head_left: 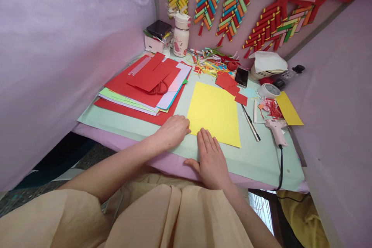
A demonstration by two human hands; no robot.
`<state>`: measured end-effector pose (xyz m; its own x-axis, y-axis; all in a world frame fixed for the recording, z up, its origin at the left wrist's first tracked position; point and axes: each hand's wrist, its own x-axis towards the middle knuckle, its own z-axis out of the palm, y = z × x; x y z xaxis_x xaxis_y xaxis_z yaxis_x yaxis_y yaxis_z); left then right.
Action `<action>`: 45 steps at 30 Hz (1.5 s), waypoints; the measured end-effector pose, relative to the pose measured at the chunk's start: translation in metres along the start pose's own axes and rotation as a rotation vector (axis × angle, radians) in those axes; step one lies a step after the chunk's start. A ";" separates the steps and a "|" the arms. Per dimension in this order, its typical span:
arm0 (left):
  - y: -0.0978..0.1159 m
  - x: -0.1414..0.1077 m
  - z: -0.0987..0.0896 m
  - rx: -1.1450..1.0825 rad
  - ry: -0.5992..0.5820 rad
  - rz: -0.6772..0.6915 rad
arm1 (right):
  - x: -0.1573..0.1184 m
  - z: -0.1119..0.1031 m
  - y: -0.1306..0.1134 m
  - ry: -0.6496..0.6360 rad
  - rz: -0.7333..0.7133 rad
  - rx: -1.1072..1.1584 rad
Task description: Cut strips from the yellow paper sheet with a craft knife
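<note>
A yellow sheet of paper (215,110) lies flat on the pale green table cover, its near edge toward me. My left hand (173,131) is closed, with curled fingers at the sheet's near left corner; the exact grip is partly hidden. Flat and with fingers stretched out, my right hand (212,159) rests with its fingertips on the near edge of the same sheet. Left of the sheet sits a stack of coloured paper (130,102), mostly red on top. Red-handled scissors (158,88) lie on that stack, partly under a red piece.
A pink glue gun (277,131) with a black cord lies at the right, near a pen (250,122), a tape roll (269,90) and a yellow strip (289,108). Behind are a phone (241,77), paper scraps (213,66) and a white bottle (181,35). Paper firecracker strings (232,15) hang on the wall.
</note>
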<state>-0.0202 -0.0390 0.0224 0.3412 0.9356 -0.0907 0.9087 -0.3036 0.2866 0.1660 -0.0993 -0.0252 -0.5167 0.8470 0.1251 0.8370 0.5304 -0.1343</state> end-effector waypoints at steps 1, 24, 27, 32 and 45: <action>0.001 0.001 0.000 0.019 -0.007 0.004 | 0.000 0.000 0.000 0.000 0.001 0.005; -0.004 -0.001 0.000 -0.002 -0.018 0.026 | 0.010 -0.003 -0.006 -0.015 -0.043 0.027; -0.008 -0.003 -0.002 -0.100 -0.021 0.019 | 0.010 -0.002 -0.006 -0.032 -0.039 0.022; -0.007 -0.006 -0.003 -0.196 0.017 0.017 | 0.010 -0.002 -0.007 -0.021 -0.030 0.036; 0.003 0.001 -0.009 -0.031 -0.051 -0.024 | 0.011 -0.006 -0.007 -0.056 -0.026 0.040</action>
<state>-0.0193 -0.0373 0.0320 0.3320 0.9319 -0.1458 0.9092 -0.2750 0.3128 0.1556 -0.0943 -0.0175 -0.5483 0.8330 0.0744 0.8160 0.5523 -0.1707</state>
